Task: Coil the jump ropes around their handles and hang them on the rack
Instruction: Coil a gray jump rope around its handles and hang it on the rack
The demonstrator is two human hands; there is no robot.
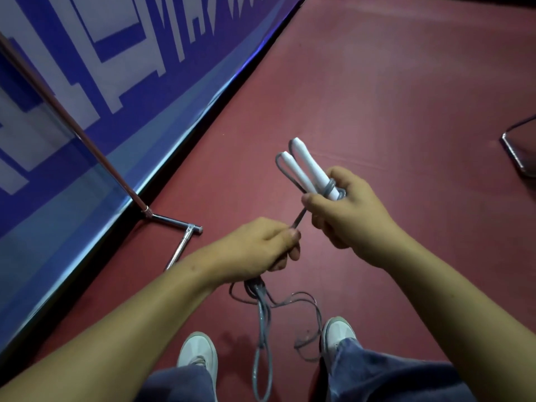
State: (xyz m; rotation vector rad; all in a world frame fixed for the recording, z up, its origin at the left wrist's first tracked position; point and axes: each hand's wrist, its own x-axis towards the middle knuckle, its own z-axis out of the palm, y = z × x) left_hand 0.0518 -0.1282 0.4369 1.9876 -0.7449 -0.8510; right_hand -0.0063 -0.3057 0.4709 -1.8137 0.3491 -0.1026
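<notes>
Two handles (311, 166); banner letters (95, 76) seemingly illegible.

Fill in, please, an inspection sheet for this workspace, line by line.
Surface: red floor.
Job's things: two white handles held together, grey jump rope wound round their near end, the rest hanging loose; chrome rack base at left.
Clutter: dark metal-edged object at right edge, not identifiable.
Hands: right hand grips the handles; left hand grips the rope.
Cables: nothing seen.
Surroundings: blue banner with white lettering; white shoes.

Single head-worn wide-angle view, steeply downward onto the floor (385, 91)
</notes>
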